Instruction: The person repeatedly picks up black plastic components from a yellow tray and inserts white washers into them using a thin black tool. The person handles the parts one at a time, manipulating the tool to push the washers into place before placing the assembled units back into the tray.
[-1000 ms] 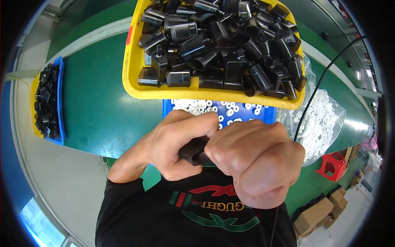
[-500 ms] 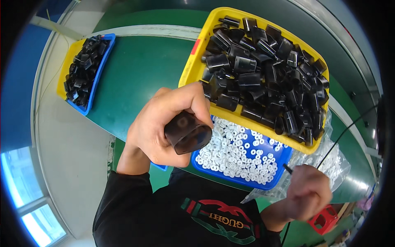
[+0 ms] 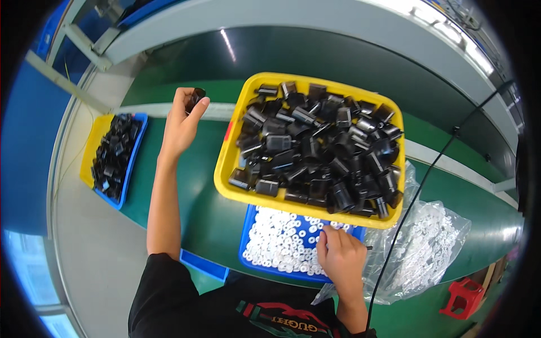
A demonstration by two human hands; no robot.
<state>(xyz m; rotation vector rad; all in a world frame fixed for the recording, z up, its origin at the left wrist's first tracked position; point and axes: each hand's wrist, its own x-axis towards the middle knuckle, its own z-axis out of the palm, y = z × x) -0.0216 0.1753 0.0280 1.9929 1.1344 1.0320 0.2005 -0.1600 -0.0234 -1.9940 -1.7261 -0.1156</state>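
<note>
- The left hand point(image 3: 183, 121) reaches out left of the yellow tub point(image 3: 225, 174); its thumb and fingers are closed on a black part point(image 3: 196, 97), which is up near the bench's far edge in this view.
- The right hand point(image 3: 342, 256) is over the right half of the blue tray point(image 3: 244, 248). Its fingers curl around a thin dark rod point(image 3: 369, 248) — only one end shows, past the hand's right side. I cannot tell whether the fingertips also pinch a ring.
- White rings point(image 3: 276, 239) lie heaped in the tray's left half, sparser toward the right.
- The tub is full of jumbled black parts and hides the tray's far edge.
- A clear bag point(image 3: 389, 276) of white pieces lies right of the tray; a black cable point(image 3: 414, 197) passes in front.
- Far left on the green bench point(image 3: 208, 225) — another heap of black parts, in a blue-and-yellow container point(image 3: 135, 152).
- A red stool point(image 3: 463, 298) is at lower right.
</note>
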